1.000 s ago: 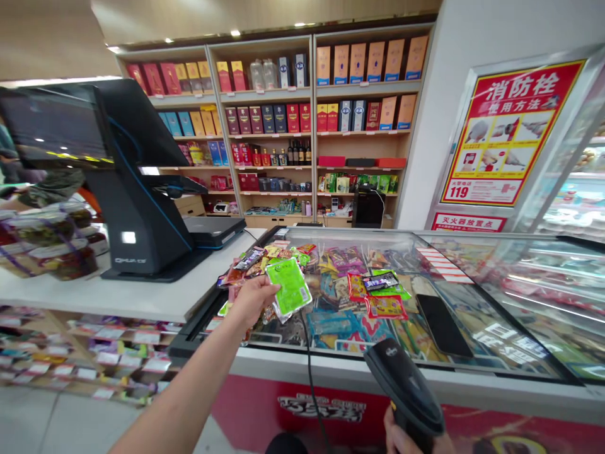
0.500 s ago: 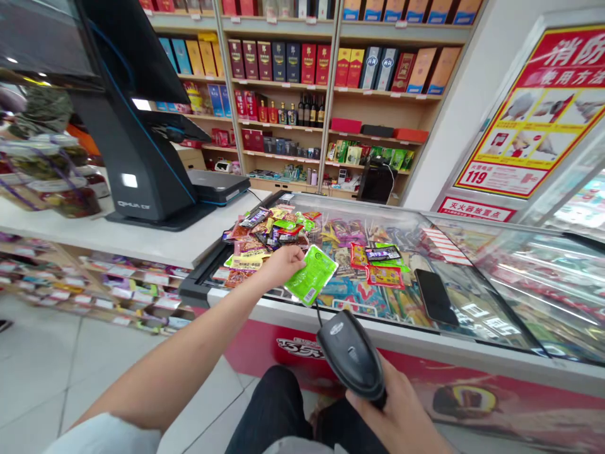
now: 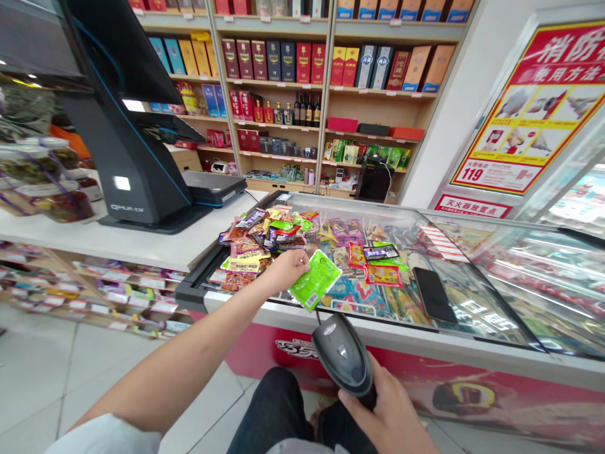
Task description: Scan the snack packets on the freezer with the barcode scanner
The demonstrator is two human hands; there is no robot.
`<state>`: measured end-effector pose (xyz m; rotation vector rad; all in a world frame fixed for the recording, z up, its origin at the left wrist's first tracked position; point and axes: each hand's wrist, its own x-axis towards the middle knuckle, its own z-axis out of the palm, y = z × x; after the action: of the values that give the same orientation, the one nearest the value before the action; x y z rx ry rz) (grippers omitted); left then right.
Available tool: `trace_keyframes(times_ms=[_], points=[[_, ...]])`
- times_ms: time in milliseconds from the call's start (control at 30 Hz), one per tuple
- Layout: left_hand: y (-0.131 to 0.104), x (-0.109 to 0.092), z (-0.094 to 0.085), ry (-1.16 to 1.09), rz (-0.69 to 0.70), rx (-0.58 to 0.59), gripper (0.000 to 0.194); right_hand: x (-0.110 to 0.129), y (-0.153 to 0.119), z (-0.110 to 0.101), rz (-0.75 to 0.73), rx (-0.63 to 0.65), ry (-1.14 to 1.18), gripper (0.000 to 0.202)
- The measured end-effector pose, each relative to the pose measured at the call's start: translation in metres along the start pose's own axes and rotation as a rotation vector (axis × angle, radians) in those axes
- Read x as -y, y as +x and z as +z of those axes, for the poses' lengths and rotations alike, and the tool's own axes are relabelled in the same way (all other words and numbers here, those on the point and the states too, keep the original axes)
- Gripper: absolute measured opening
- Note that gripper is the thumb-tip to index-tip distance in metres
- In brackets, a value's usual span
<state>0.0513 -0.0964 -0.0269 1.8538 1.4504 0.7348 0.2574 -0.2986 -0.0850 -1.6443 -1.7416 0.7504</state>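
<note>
Pinched at its upper left edge, a green snack packet [image 3: 316, 280] is held up by my left hand [image 3: 290, 270], its printed back and barcode facing me. My right hand [image 3: 385, 403] is closed round the handle of a black barcode scanner [image 3: 344, 356], whose head points toward the packet from below. A thin cable runs up from the scanner behind the packet. Beyond my left hand lies a heap of mixed snack packets [image 3: 250, 249] on the freezer's glass top. A smaller group of packets [image 3: 380, 261] lies to the right of the green one.
A black phone [image 3: 433, 294] lies on the glass-topped chest freezer [image 3: 472, 277]. At left, a white counter [image 3: 155, 243] bears a checkout terminal [image 3: 142, 151] and jars [image 3: 51, 195]. Shelves of boxes and bottles [image 3: 283, 82] stand behind.
The green packet and my left hand have shifted slightly right and down in view. The scanner sits a little further left. Both grips are the same, and the camera view has moved slightly.
</note>
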Motion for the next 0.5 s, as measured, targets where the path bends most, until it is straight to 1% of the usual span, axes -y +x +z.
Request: trace_keyframes(times_ms=[67, 233, 300, 367, 500], points=[[-0.001, -0.002, 0.000, -0.001, -0.006, 0.008, 0.011, -0.002, 0.000, 0.001, 0.009, -0.005, -0.012, 0.030], [-0.003, -0.004, 0.000, 0.001, 0.015, 0.023, 0.009, -0.005, 0.001, 0.003, 0.007, -0.008, -0.043, 0.040], [-0.003, -0.003, 0.000, -0.013, 0.023, 0.020, 0.010, -0.004, 0.001, 0.003, 0.011, -0.001, -0.045, 0.039], [0.000, -0.001, 0.001, -0.039, 0.029, 0.017, 0.011, -0.005, 0.001, 0.003, 0.005, -0.004, -0.017, 0.040], [0.012, 0.002, 0.004, -0.130, 0.035, 0.003, 0.015, -0.010, 0.001, 0.008, 0.003, -0.094, 0.123, 0.057]])
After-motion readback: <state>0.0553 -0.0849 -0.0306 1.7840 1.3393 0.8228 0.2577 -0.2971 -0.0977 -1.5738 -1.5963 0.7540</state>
